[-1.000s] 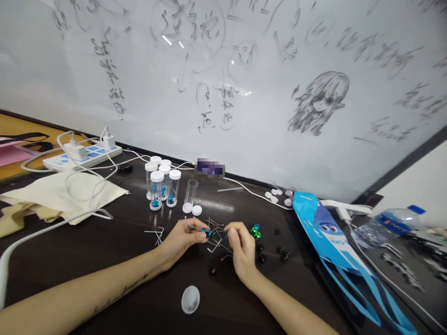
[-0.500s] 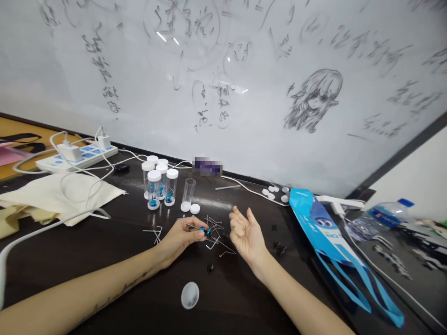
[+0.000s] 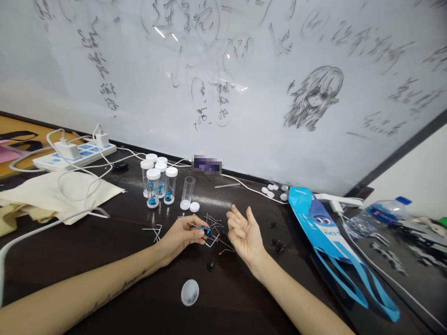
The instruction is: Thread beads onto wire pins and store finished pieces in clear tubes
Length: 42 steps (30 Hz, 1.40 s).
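My left hand (image 3: 183, 235) is closed in a pinch on a small blue metal part (image 3: 206, 230) with black bits, and a thin wire rod sticks out beside the fingers. My right hand (image 3: 244, 235) hovers to its right, palm turned up, thumb apart and the other fingers loosely curled, with nothing visible in it. Between and below the hands lie several bent thin metal wires (image 3: 220, 251), some with reddish tips. More bent hex-key-like rods (image 3: 157, 231) lie left of the left hand. A small black screw-like piece (image 3: 210, 266) and a round whitish dish (image 3: 190, 292) are nearer to me.
Several white-capped clear tubes (image 3: 152, 188) hold blue parts, beside an uncapped tube (image 3: 188, 188) and a loose white cap (image 3: 194, 207). Black pieces (image 3: 279, 246) and a blue bag (image 3: 323, 232) lie right. At left are a cloth (image 3: 70, 193) and a power strip (image 3: 80, 158); a whiteboard (image 3: 244, 116) stands behind.
The view has shifted slightly. My right hand has moved a little to the left, its fingers still loosely curled; the left hand keeps its pinch on the blue part.
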Tool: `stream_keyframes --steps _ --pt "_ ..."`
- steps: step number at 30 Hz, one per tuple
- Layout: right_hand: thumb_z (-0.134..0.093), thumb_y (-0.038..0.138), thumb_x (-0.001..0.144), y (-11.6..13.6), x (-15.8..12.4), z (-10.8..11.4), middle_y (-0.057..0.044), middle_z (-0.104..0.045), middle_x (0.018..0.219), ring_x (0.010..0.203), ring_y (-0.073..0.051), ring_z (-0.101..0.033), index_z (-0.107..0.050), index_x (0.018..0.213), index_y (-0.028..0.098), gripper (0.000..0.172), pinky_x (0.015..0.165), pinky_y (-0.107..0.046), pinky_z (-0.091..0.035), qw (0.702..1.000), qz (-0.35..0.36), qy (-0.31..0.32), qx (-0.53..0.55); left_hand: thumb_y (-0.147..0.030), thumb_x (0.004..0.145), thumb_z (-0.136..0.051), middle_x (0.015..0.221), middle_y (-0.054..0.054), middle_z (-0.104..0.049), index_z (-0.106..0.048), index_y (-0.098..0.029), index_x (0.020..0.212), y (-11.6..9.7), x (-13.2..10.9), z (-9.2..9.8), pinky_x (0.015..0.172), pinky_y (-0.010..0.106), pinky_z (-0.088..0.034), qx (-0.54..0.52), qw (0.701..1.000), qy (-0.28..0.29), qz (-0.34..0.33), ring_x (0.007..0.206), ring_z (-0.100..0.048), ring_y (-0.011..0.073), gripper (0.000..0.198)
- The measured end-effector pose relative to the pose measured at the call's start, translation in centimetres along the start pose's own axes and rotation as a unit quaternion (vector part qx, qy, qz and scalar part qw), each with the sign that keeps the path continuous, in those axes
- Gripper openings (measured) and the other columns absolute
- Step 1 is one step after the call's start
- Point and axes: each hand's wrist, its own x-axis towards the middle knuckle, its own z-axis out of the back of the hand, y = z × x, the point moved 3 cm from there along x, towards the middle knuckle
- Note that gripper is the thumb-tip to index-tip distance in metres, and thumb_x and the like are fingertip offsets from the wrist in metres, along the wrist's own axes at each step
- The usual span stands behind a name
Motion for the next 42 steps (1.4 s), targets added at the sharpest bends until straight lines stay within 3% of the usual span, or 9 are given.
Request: stream_keyframes --steps 6,11,17,22,27,33,38,42 --pt "-0.052 0.052 0.092 -2.7 -2.1 0.9 0.009 -0.03 0.061 0.043 -0.004 -0.008 -0.057 0.086 0.018 0.034 0.031 -0.012 -0.01 1.0 -0.012 -0.005 -0.026 -0.022 0.065 -0.087 0.07 0.002 -0.069 -0.074 -0.013 0.082 -0.1 0.0 -0.1 0.065 0.023 -0.053 -0.003 1.0 0.001 -0.001 0.066 -0.064 0.0128 0.023" --pt "-0.042 0.06 0.093 -3.7 -3.7 0.9 0.009 -0.03 0.059 0.042 -0.004 -0.009 -0.053 0.08 0.019 0.045 0.034 -0.013 -0.01 0.982 0.019 0.001 -0.187 -0.021 0.065 -0.087 0.07 0.002 -0.069 -0.074 -0.013 0.083 -0.1 0.0 -0.1 0.065 0.022 -0.052 -0.008 1.0 0.001 0.0 0.067 -0.064 0.0125 0.024" --pt "-0.06 0.046 0.09 -4.5 -3.2 0.9 0.009 -0.032 0.053 0.042 -0.003 -0.017 -0.057 0.075 0.015 0.035 0.036 -0.014 -0.013 0.955 0.043 -0.007 -0.292 -0.022 0.064 -0.087 0.071 0.002 -0.069 -0.074 -0.013 0.083 -0.1 -0.1 -0.2 0.065 0.022 -0.052 -0.007 1.0 0.007 -0.001 0.067 -0.066 0.0129 0.025" --pt "-0.064 0.04 0.088 -4.4 -3.4 0.9 0.007 -0.045 0.065 0.045 -0.003 -0.029 -0.059 0.092 0.019 0.022 0.037 -0.013 -0.021 0.934 0.094 -0.018 -0.345 -0.02 0.063 -0.087 0.073 0.002 -0.072 -0.074 -0.013 0.082 0.1 0.0 0.0 0.071 0.023 -0.052 0.006 1.0 0.006 -0.006 0.068 -0.066 0.0124 0.024" --pt "-0.072 0.03 0.082 -4.5 -3.6 0.8 0.004 -0.054 0.073 0.047 -0.004 -0.038 -0.059 0.098 0.021 0.023 0.037 -0.013 -0.028 0.909 0.111 -0.013 -0.401 -0.014 0.062 -0.086 0.073 0.002 -0.073 -0.075 -0.014 0.08 0.3 0.0 0.1 0.068 0.023 -0.05 0.032 0.999 -0.001 0.0 0.066 -0.066 0.0127 0.022" --pt "-0.071 0.033 0.083 -4.6 -3.6 1.0 0.004 -0.054 0.074 0.045 -0.004 -0.046 -0.059 0.098 0.021 0.022 0.031 -0.012 -0.03 0.902 0.112 -0.014 -0.417 -0.008 0.059 -0.086 0.073 0.002 -0.074 -0.075 -0.015 0.076 0.2 -0.1 -0.3 0.069 0.022 -0.049 0.051 0.999 -0.006 -0.001 0.068 -0.066 0.0127 0.021" --pt "-0.068 0.037 0.085 -4.7 -3.6 1.1 0.006 -0.05 0.063 0.041 -0.003 -0.04 -0.061 0.093 0.018 0.022 0.032 -0.012 -0.029 0.899 0.105 -0.02 -0.425 -0.009 0.058 -0.086 0.072 0.003 -0.075 -0.075 -0.014 0.075 0.3 -0.1 -0.3 0.071 0.023 -0.05 0.053 0.999 -0.004 0.002 0.069 -0.067 0.0136 0.021" --pt "-0.064 0.041 0.088 -4.6 -3.6 0.9 0.004 -0.053 0.068 0.042 -0.003 -0.041 -0.061 0.098 0.018 0.025 0.032 -0.012 -0.029 0.902 0.11 -0.015 -0.417 -0.01 0.06 -0.086 0.074 0.003 -0.076 -0.074 -0.014 0.076 0.2 0.0 -0.3 0.071 0.024 -0.049 0.053 0.999 -0.001 0.002 0.069 -0.068 0.0138 0.02"
